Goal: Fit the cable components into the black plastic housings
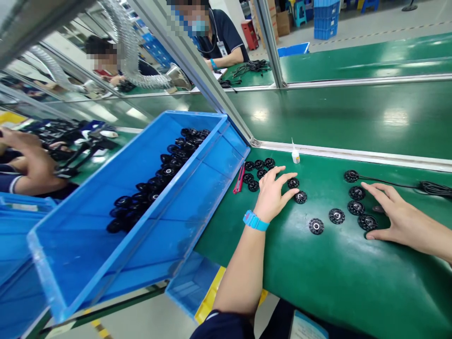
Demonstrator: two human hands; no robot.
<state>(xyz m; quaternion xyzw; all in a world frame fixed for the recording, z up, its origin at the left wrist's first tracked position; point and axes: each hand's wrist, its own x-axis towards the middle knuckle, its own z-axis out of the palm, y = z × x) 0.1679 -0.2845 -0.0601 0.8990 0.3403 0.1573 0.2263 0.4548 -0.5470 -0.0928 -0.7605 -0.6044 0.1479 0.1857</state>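
My left hand (271,192), with a blue band at its wrist, is open over the green bench, fingers spread. Its thumb tip is at a round black disc-shaped part (300,197), and its fingers reach beside another disc (293,182). More black discs (253,185) lie grouped behind and left of that hand. On the right, my right hand (400,212) is open, thumb and index finger apart around a short column of discs (356,207). A dark item (377,208) is partly hidden under this hand. Two discs (316,226) lie between the hands.
A large blue bin (95,263) holding many black discs stands tilted at left. A red cutter knife (239,180) and a small white bottle (295,155) are on the bench. A disc with a coiled cable (434,188) lies far right. Co-workers (226,37) sit across and at left.
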